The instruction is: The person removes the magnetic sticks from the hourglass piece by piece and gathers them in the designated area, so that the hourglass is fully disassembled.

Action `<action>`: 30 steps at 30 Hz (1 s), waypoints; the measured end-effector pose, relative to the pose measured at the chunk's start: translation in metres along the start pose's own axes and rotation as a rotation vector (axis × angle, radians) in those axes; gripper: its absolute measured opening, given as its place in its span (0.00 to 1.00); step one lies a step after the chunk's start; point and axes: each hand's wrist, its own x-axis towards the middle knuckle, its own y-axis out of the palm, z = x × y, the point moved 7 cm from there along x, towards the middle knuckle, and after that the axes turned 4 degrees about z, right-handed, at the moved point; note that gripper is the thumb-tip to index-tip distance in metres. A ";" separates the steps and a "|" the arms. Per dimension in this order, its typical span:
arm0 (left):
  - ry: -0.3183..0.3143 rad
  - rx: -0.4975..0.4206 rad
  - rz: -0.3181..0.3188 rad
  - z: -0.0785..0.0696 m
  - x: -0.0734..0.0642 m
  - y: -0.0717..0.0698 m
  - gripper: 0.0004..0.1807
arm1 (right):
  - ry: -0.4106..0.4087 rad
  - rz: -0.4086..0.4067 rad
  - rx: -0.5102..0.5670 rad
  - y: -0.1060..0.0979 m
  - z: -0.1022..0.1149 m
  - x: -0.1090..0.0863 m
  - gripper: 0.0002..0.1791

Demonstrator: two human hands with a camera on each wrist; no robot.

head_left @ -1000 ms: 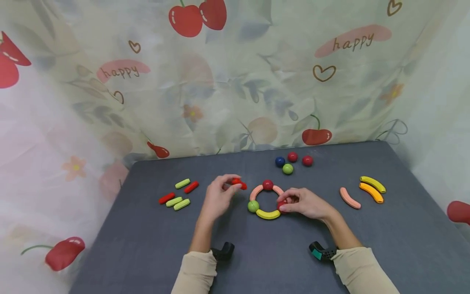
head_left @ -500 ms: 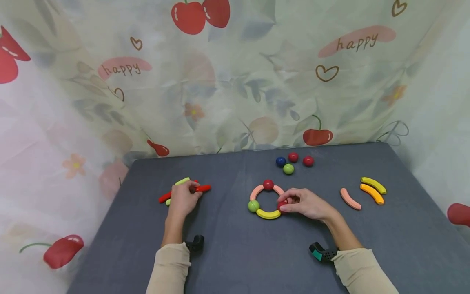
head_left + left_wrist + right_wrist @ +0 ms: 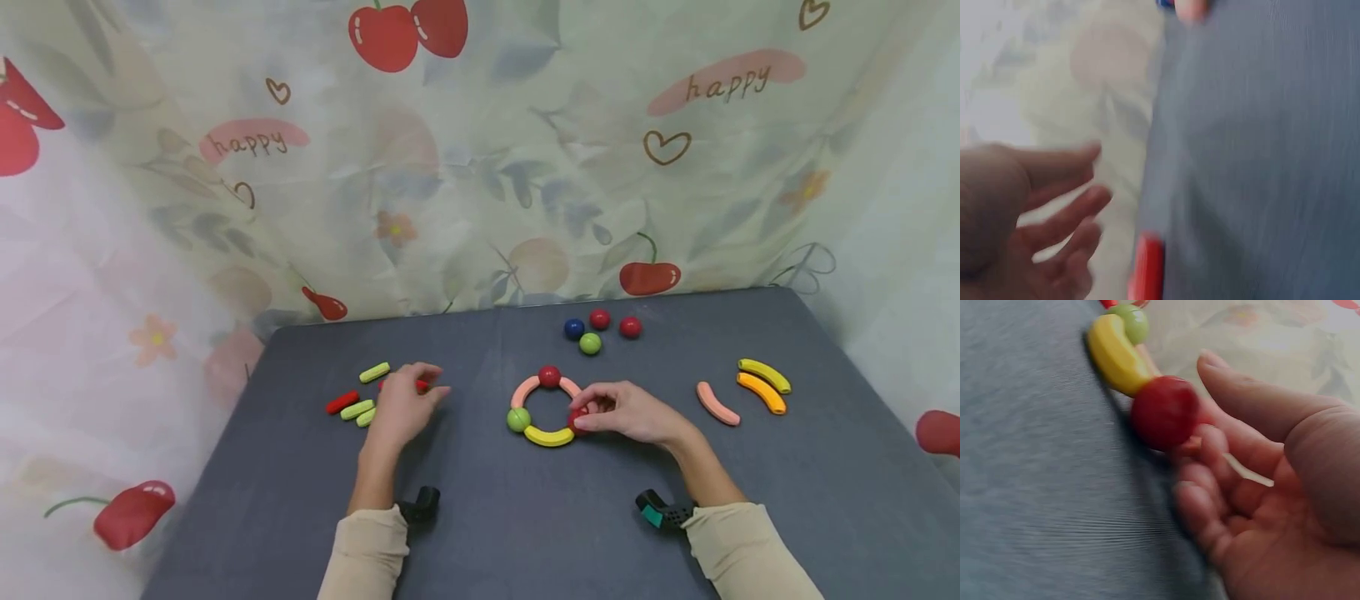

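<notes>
On the grey table [image 3: 510, 525] before cherry-print cloth [image 3: 480, 167], a bead ring [image 3: 549, 437].

The left arm [image 3: 371, 483] extends over the table [image 3: 525, 517] towards its far edge, leaning slightly right. Its hand, the left hand [image 3: 403, 406], is nearer the left edge, back uppermost, thumb and fingers spread apart, tips towards the far right corner. The right arm [image 3: 716, 479] slants in from the right; at the wrist the right hand [image 3: 630, 412] bends to point left, fingers curled, the thumb apart from them in the right wrist view.
</notes>
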 end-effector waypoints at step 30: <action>0.121 -0.124 0.211 -0.070 -0.003 0.092 0.23 | 0.129 -0.366 -0.460 0.001 0.020 0.015 0.17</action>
